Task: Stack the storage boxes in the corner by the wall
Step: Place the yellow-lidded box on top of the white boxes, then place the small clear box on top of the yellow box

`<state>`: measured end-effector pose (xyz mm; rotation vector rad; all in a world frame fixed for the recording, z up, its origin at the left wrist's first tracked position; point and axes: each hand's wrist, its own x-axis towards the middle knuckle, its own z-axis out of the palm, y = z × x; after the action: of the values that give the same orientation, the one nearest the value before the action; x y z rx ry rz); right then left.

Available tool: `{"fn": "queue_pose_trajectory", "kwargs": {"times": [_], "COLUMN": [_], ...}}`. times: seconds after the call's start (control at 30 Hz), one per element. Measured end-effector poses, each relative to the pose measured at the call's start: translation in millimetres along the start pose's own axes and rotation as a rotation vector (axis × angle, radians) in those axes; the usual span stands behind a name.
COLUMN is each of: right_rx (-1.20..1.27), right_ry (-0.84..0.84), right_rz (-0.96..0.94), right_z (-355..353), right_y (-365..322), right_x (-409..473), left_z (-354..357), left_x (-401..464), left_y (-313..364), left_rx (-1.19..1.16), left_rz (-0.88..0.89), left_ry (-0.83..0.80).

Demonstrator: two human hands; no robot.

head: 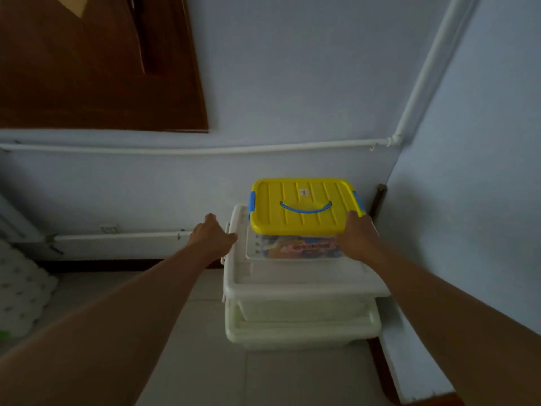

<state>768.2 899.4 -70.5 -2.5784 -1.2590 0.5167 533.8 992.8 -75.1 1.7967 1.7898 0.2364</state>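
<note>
A small clear box with a yellow lid [301,206] and blue handle sits on top of a large white box [304,285], which rests on another white box [301,329] in the corner. My right hand [358,234] touches the small box's front right corner, just under the lid; whether its fingers curl round the box is hidden. My left hand [213,235] hovers by the left edge of the upper white box's lid, fingers loosely bent, holding nothing.
Light blue walls meet at the corner just right of the stack. White pipes [205,149] run along the back wall and up the corner. A brown wooden panel [96,68] hangs upper left. A patterned white cushion [20,288] lies at the left on the tiled floor.
</note>
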Motion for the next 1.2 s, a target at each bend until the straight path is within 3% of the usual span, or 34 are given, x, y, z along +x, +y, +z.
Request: {"fn": "queue_pose_trajectory", "kwargs": {"times": [0.17, 0.4, 0.53, 0.67, 0.9, 1.2], "right_rx": [0.032, 0.040, 0.030, -0.025, -0.119, -0.151], "right_ry": [0.062, -0.004, -0.026, 0.008, -0.131, -0.250], "right_rz": [-0.026, -0.066, -0.101, -0.252, -0.354, -0.496], "right_z": [10.7, 17.7, 19.8, 24.0, 44.3, 75.6], "right_y": [-9.1, -14.1, -8.6, -7.5, -2.3, -46.2], "right_x": [-67.4, -144.0, -172.2, -201.1, -267.9, -375.1], "left_z": [-16.2, -26.8, -29.1, -30.9, -19.8, -46.0], "left_x": [-50.8, -119.8, -160.5, -207.7, -303.9, -404.8], "left_y": [-36.7, -81.3, -102.0, -120.3, -158.8, -238.7], "left_rx": [0.017, -0.011, -0.030, -0.067, -0.079, -0.097], "left_rz": [0.041, 0.015, -0.037, -0.097, -0.241, -0.362], "left_ry": [-0.029, -0.053, -0.015, 0.058, 0.095, 0.180]}}
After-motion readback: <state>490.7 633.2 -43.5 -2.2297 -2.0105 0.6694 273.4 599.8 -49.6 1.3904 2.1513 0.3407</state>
